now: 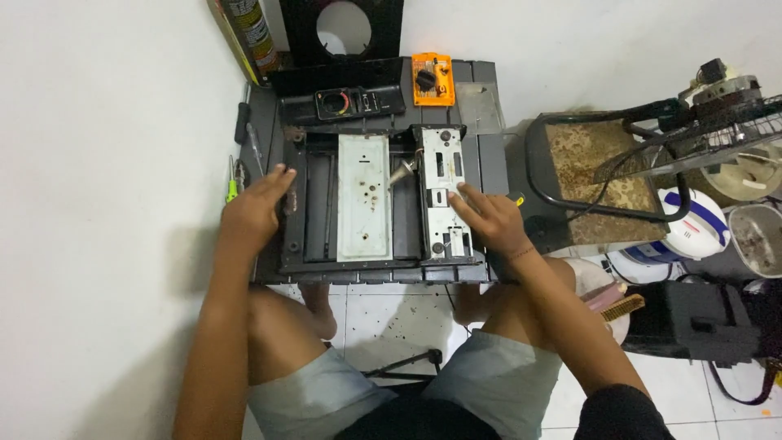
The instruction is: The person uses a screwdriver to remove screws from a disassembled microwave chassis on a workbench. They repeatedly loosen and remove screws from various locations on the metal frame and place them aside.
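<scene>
Here, seen from the head camera, a dismantled black rectangular metal appliance chassis (358, 204) lies flat on the small dark slatted desk (494, 155). The left hand (257, 208) rests released, fingers spread, on its left edge. The right hand (489, 218) presses flat, open, apparently on the grey perforated metal side panel (442, 183).

An orange multimeter (432, 79) lies at the far edge of a dark slatted table (492, 155), beside a black control panel with a round dial (342, 103). Screwdrivers, one with a green handle (231, 181), rest along the table's left side. A spray can (253, 33) leans against the white wall. To the right stand a worn stool with a black metal frame (599, 175), a wire fan guard (717, 122), a white and blue appliance (692, 224) and a black box (692, 322) on the tiled floor (383, 314).
</scene>
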